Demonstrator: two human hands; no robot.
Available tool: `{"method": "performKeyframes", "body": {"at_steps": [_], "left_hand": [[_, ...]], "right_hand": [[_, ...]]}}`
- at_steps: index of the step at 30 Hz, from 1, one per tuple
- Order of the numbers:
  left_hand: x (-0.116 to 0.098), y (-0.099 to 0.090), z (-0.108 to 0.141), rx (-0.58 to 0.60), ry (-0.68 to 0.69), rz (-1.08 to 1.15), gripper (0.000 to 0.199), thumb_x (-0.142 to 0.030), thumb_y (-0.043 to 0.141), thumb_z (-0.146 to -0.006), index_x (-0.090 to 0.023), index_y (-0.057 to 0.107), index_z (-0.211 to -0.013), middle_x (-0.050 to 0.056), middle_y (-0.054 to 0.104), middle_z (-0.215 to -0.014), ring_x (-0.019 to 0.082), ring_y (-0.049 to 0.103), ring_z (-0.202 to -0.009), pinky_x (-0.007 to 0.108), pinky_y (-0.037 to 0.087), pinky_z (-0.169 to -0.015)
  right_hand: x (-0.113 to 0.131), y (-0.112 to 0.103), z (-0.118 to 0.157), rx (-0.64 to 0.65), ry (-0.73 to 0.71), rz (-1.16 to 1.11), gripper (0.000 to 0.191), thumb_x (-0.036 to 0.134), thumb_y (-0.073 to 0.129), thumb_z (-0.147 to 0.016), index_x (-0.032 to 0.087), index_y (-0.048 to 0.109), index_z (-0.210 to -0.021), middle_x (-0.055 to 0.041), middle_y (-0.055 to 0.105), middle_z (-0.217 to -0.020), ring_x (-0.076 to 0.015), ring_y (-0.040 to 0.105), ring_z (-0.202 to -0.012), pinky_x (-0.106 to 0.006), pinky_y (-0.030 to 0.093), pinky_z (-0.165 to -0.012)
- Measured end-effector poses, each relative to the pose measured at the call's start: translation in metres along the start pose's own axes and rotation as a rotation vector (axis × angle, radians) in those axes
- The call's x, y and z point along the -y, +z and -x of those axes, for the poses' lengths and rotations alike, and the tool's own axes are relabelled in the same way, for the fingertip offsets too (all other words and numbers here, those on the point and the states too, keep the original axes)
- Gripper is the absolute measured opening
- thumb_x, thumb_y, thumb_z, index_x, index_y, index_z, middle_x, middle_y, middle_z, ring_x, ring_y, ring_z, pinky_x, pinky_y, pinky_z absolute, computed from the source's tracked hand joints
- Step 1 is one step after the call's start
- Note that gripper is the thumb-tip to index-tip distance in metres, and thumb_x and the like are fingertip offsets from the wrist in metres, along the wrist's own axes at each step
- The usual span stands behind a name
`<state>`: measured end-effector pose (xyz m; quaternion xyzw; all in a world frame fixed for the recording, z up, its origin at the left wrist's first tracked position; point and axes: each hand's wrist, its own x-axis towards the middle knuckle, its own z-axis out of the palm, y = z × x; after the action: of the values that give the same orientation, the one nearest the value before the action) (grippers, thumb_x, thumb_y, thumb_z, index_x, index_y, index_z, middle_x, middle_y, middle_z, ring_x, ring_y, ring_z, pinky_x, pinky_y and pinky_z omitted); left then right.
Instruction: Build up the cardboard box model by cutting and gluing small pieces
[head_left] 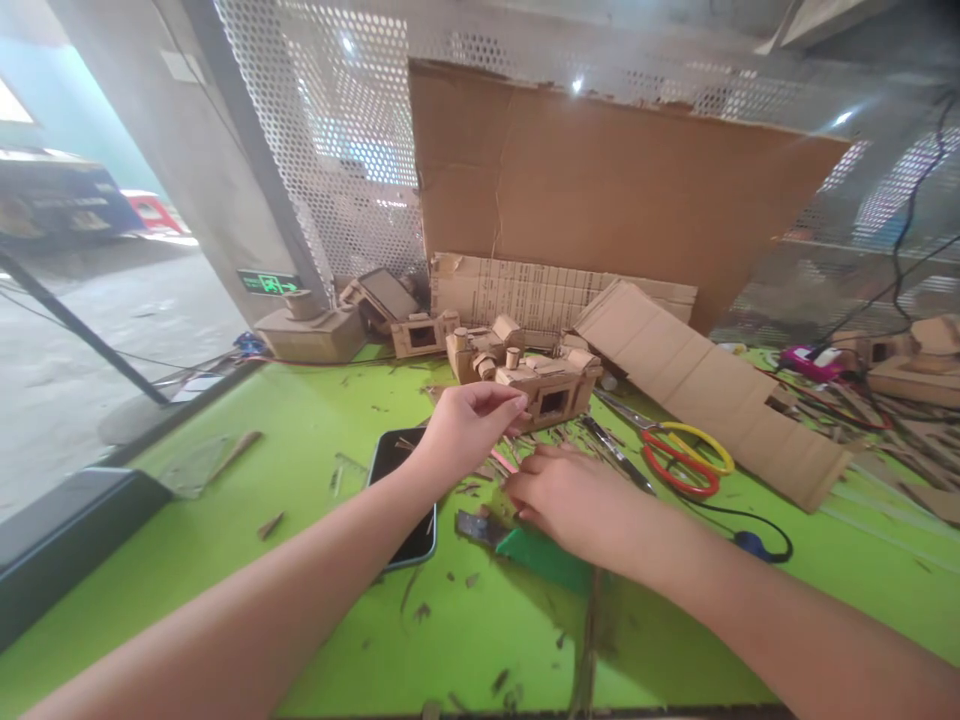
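Pinching thumb and forefinger together, the left hand (474, 425) sits just beside the cardboard model (559, 388), at its fingertips; any held scrap is indiscernible. The right hand's (566, 498) fingers curl nearer the wearer, beside the green-handled cutter (546, 560), their grip hidden.

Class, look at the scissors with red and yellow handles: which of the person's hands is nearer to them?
Right. The right hand is just to the left of the scissors; the left hand is farther left, by the cardboard model.
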<state>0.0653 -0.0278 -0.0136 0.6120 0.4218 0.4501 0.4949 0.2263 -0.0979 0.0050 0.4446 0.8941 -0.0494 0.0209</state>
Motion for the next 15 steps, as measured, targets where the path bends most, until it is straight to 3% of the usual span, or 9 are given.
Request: {"method": "performKeyframes", "body": {"at_steps": [3,9,15], "left_hand": [[-0.001,0.0,0.002,0.012,0.006,-0.005,0.02,-0.038,0.078,-0.085,-0.018,0.079,-0.09,0.007,0.083,-0.085,0.025,0.079,-0.085,0.036,0.064,-0.078],[-0.011,0.007,0.014,0.071,0.074,-0.076,0.02,-0.032,0.073,-0.089,-0.021,0.083,-0.102,0.006,0.084,-0.093,0.025,0.078,-0.088,0.037,0.062,-0.084],[-0.016,0.018,0.031,0.146,0.137,-0.113,0.024,-0.029,0.066,-0.094,-0.022,0.083,-0.109,0.007,0.083,-0.106,0.026,0.076,-0.098,0.037,0.06,-0.09]], "right_hand": [[-0.005,-0.008,0.007,-0.1,0.011,-0.086,0.011,0.015,0.065,-0.095,0.019,0.074,-0.091,-0.0087,0.076,-0.091,-0.0232,0.069,-0.089,-0.033,0.048,-0.082],[-0.031,-0.025,0.022,-0.49,0.231,-0.441,0.005,0.026,0.064,-0.097,0.025,0.069,-0.094,0.0009,0.075,-0.089,-0.0168,0.067,-0.078,-0.028,0.048,-0.071],[-0.039,-0.017,0.029,-0.542,0.275,-0.522,0.006,0.028,0.068,-0.094,0.025,0.071,-0.09,0.0026,0.076,-0.085,-0.0164,0.066,-0.076,-0.027,0.049,-0.07]]}}
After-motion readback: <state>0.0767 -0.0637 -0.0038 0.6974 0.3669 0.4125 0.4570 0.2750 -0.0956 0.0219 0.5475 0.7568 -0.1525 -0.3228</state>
